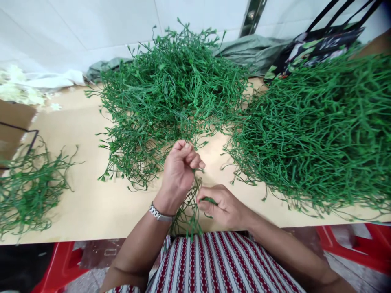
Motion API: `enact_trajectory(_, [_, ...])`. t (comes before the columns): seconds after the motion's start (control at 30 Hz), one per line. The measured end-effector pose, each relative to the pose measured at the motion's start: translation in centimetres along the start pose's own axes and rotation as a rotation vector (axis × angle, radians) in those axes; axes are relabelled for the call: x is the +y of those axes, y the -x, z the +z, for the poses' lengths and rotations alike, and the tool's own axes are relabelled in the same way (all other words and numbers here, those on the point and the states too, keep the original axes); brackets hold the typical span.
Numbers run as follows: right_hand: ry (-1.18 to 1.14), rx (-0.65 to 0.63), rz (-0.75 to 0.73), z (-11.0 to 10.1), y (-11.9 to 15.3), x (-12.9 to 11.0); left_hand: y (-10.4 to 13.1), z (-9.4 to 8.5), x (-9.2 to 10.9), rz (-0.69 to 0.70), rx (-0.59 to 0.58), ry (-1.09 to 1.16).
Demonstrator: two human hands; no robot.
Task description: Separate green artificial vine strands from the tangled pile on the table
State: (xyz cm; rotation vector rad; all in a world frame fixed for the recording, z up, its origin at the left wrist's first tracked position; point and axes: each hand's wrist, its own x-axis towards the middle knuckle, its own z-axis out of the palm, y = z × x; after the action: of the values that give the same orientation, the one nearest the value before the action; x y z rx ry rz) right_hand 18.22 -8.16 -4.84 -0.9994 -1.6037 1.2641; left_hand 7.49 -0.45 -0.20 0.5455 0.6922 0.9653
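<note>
My left hand [182, 165], with a metal watch on its wrist, is raised over the table's near side. Its fingers are curled closed around thin green artificial-looking stems, and a small bunch of stems [193, 221] hangs below it toward the table edge. Just to the right and slightly lower, my right hand [224, 205] is closed too, with a bit of green stem [209, 200] showing between thumb and fingers. The hands partly hide what they grip. Beyond my left hand lies a loose tangled heap of similar stems [171, 89].
A larger stem pile [317, 142] covers the table's right side, and a smaller one [30, 191] lies at left. A cardboard box [14, 130] and pale flowers [23, 87] stand at far left. Behind the right pile is a patterned bag [317, 49]. Red stools [357, 248] flank me.
</note>
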Motion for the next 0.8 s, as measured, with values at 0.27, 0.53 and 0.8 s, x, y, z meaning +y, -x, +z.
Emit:
enact_trajectory(0.27, [0.47,0.003,-0.162,-5.3,1.1,-3.4,-0.4,0.0,2.3,0.023,-0.178,-0.165])
enact_trajectory(0.53, [0.322,0.203,0.047,-4.9,2.0,-2.1,0.1,0.1,3.3,-0.029,-0.352,-0.122])
enact_trajectory(0.8, [0.102,0.362,0.086,-3.1,-0.6,-1.6,0.5,0.6,3.8,-0.016,-0.386,-0.052])
